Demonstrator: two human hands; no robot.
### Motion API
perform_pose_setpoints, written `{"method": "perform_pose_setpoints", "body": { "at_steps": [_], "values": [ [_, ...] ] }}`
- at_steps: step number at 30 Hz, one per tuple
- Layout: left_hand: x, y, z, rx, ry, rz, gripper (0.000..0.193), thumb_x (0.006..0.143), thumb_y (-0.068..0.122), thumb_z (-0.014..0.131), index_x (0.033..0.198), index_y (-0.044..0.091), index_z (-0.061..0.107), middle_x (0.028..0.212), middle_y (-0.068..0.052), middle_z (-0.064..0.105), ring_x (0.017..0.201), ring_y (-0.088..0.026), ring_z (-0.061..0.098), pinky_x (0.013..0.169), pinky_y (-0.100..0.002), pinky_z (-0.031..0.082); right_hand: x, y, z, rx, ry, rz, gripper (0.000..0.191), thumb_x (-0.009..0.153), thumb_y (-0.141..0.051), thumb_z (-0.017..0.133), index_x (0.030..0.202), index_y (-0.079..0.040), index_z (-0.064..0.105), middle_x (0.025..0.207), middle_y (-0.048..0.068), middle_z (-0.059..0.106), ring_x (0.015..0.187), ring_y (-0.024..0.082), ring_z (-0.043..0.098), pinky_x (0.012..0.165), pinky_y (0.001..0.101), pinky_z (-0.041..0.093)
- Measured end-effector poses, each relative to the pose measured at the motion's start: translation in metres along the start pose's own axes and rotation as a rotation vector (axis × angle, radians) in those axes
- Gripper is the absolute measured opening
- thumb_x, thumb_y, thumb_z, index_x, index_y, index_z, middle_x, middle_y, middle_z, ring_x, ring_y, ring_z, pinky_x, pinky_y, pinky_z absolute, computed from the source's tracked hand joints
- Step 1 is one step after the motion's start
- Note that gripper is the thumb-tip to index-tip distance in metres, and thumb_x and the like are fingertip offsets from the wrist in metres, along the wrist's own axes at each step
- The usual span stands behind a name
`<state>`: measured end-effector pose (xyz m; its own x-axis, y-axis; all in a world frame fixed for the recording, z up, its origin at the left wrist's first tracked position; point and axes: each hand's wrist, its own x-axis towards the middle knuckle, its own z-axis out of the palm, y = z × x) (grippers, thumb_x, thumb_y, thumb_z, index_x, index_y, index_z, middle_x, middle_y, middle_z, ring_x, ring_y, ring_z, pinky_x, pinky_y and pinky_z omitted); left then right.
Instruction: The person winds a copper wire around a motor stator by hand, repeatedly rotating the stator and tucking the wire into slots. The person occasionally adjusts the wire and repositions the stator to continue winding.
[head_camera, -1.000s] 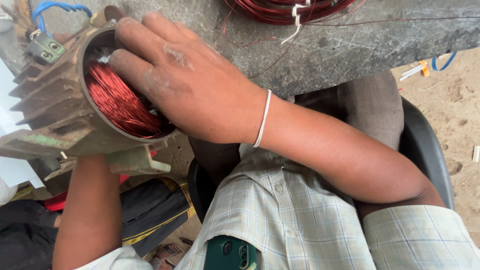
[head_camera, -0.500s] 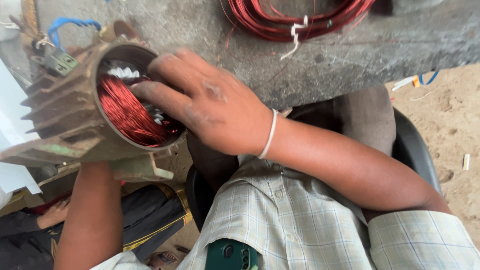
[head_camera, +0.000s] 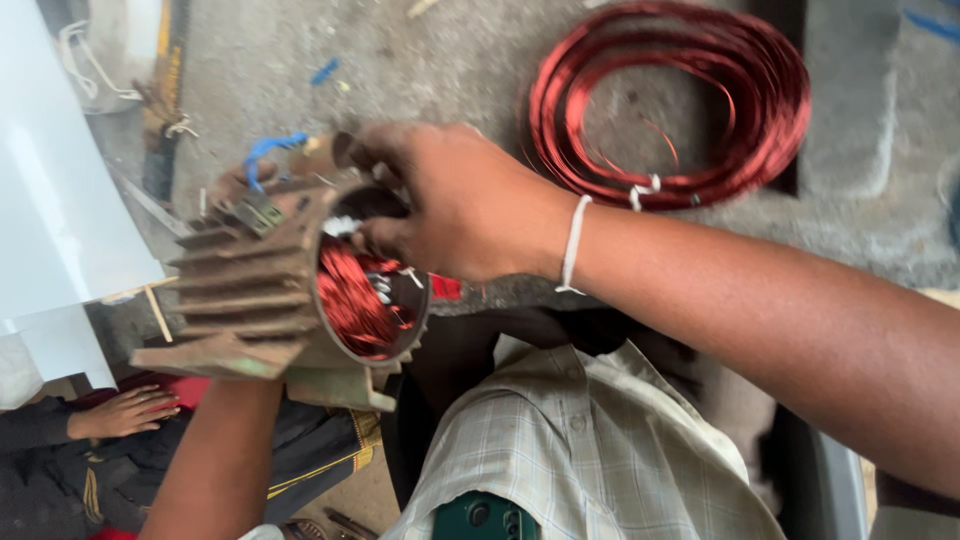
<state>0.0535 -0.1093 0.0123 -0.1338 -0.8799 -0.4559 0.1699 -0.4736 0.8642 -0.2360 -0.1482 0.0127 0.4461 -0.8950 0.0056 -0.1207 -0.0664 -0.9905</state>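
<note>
A finned, grey-green motor stator housing (head_camera: 250, 290) with red copper windings (head_camera: 350, 300) in its bore juts past the edge of a concrete bench (head_camera: 440, 70). My right hand (head_camera: 460, 205), a white band on its wrist, grips the upper rim with its fingertips curled into the bore by white insulation strips. My left forearm (head_camera: 220, 460) rises to the underside of the housing. My left hand is hidden beneath it and props it up. Blue wires (head_camera: 270, 150) stick out at the housing's top.
A loose coil of red copper wire (head_camera: 670, 100) bound with a white tie lies on the bench at the upper right. A white panel (head_camera: 60, 180) stands at the left. Another person's hand (head_camera: 125, 410) rests on dark cloth at the lower left.
My right hand has slid from covering the bore up to the housing's upper rim, so more of the windings show. The view has tilted up, bringing the whole wire coil into sight.
</note>
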Motion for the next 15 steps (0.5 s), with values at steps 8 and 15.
{"method": "perform_pose_setpoints", "body": {
  "at_steps": [8,15],
  "values": [
    [0.017,-0.001,-0.006,0.044,0.07,0.024,0.037,0.103,0.024,0.056,0.136,0.009,0.048,0.122,-0.015,0.067,0.103,-0.022,0.069,0.093,-0.038,0.059,0.011,-0.009,-0.02,-0.008,-0.154,-0.09,0.052,0.081,-0.008,0.074,0.129,-0.001,0.056,0.106,0.021,0.073,0.101,0.042,0.07,0.083,0.0459,0.056],
    [0.04,0.006,-0.015,-0.751,-0.284,-0.634,0.036,0.107,0.035,0.054,0.126,0.005,0.058,0.117,-0.017,0.069,0.098,-0.025,0.071,0.091,-0.038,0.059,0.015,-0.01,-0.019,-0.046,-0.12,-0.187,0.058,0.082,-0.007,0.072,0.133,0.004,0.048,0.116,0.025,0.065,0.106,0.047,0.063,0.088,0.0493,0.053]
  ]
}}
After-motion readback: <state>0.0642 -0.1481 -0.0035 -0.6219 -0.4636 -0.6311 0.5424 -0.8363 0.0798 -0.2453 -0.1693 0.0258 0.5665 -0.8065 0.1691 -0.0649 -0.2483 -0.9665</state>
